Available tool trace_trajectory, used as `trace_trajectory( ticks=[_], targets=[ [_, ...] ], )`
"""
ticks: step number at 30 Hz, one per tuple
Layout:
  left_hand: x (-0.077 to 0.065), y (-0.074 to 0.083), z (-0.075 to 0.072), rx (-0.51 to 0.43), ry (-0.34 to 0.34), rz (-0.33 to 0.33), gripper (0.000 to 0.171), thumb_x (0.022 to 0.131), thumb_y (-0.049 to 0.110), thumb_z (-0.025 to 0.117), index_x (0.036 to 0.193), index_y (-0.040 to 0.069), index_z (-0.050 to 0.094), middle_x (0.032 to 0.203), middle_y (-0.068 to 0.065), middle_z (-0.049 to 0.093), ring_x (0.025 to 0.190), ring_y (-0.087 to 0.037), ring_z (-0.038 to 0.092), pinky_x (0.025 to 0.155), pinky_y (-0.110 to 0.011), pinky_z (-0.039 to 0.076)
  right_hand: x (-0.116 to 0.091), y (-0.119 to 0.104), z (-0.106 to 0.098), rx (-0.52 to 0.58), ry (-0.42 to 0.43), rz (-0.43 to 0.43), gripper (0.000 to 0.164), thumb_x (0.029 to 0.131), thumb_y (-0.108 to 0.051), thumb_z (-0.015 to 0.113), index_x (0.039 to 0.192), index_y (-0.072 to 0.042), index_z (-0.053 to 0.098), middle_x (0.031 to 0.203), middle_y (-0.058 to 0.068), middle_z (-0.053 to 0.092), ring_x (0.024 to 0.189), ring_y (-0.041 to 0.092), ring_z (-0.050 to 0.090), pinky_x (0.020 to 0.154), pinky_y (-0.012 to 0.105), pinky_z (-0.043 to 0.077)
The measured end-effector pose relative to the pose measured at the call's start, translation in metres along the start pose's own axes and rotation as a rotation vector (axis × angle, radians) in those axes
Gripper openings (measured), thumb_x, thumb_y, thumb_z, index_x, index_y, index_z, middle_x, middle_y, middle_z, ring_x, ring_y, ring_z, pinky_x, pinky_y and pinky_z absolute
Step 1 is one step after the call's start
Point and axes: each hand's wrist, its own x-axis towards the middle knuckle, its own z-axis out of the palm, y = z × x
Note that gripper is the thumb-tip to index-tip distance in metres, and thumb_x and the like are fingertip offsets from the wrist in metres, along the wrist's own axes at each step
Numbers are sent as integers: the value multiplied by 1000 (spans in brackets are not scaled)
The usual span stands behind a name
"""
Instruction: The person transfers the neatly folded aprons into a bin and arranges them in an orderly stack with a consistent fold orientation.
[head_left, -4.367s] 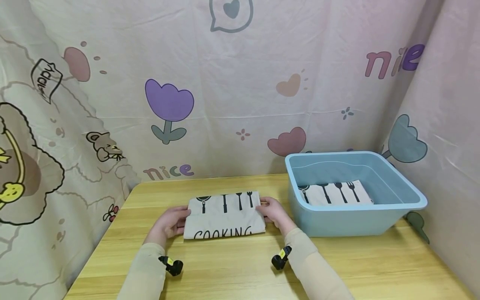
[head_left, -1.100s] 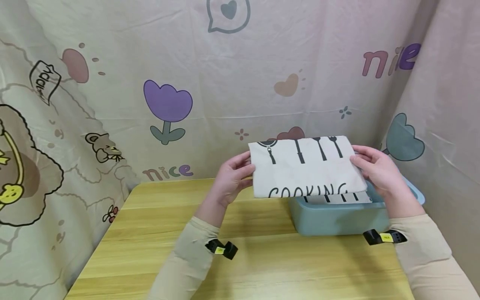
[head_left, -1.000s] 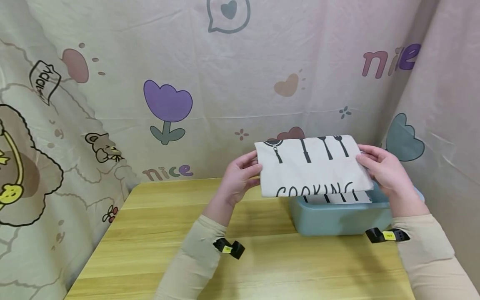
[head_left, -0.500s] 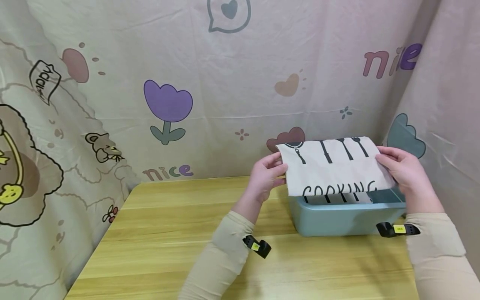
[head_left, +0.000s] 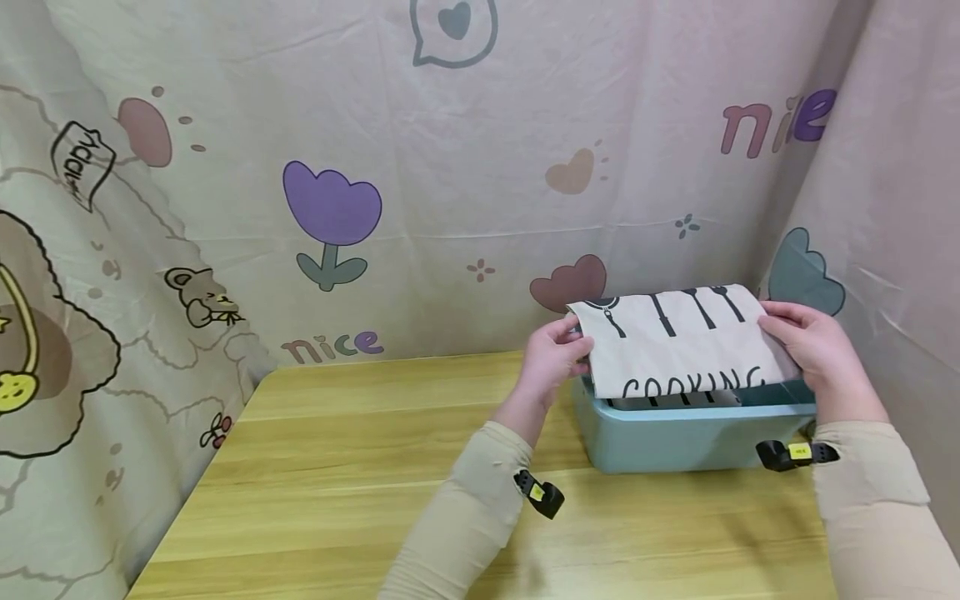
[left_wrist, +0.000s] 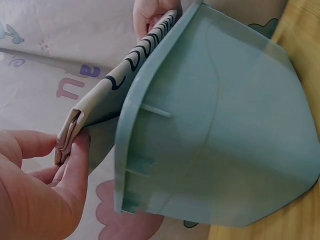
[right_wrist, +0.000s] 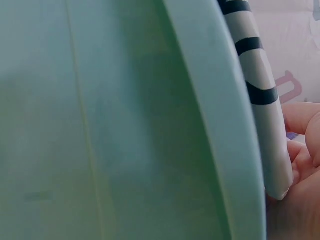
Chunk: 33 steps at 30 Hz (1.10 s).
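A folded white cloth (head_left: 690, 346) printed with black kitchen utensils and the word COOKING is held level over the blue plastic bin (head_left: 697, 446). My left hand (head_left: 547, 360) pinches its left end; in the left wrist view the thumb and fingers (left_wrist: 75, 172) grip the layered edge. At the opposite end my right hand (head_left: 813, 346) holds it, thumb on top. The right wrist view shows the cloth's folded edge (right_wrist: 272, 140) right beside the bin's rim (right_wrist: 227, 130). Inside the bin lies another cloth with similar print (head_left: 678, 402), mostly hidden beneath the held one.
The bin stands at the right end of a light wooden table (head_left: 337, 467). A patterned curtain (head_left: 450, 150) hangs behind the table and along both sides. Small black cameras (head_left: 540, 493) are strapped to both sleeves.
Both hands lifted the folded cloth from the middle of the table and carried it right over the bin. In the last half second it has shifted slightly right and lower.
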Motion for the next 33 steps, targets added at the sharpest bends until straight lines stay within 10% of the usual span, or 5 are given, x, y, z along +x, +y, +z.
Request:
trace_trajectory(
  ticks=[22, 27, 33],
  targets=[
    [10, -6, 13, 189, -16, -36, 47, 91, 1, 68, 137, -1, 57, 108, -11, 67, 89, -25, 70, 74, -34, 59, 12, 19, 1, -71, -14, 47, 64, 103, -40, 46, 148, 5, 37, 144, 33, 36, 105, 36, 48, 72, 28, 52],
    [6, -2, 1, 342, -68, -6, 43, 95, 13, 68, 133, -3, 58, 115, -11, 65, 94, -23, 68, 76, -32, 59, 8, 19, 2, -323, -89, -78, 54, 104, -27, 46, 139, 13, 40, 133, 41, 42, 113, 52, 44, 88, 60, 43],
    [-1, 5, -9, 416, -77, 59, 37, 96, 19, 67, 129, 4, 63, 118, -5, 65, 91, -24, 67, 79, -32, 58, -2, 2, 5, -568, -138, -229, 53, 101, -27, 50, 132, 17, 44, 126, 40, 48, 113, 56, 46, 94, 68, 37]
  ],
)
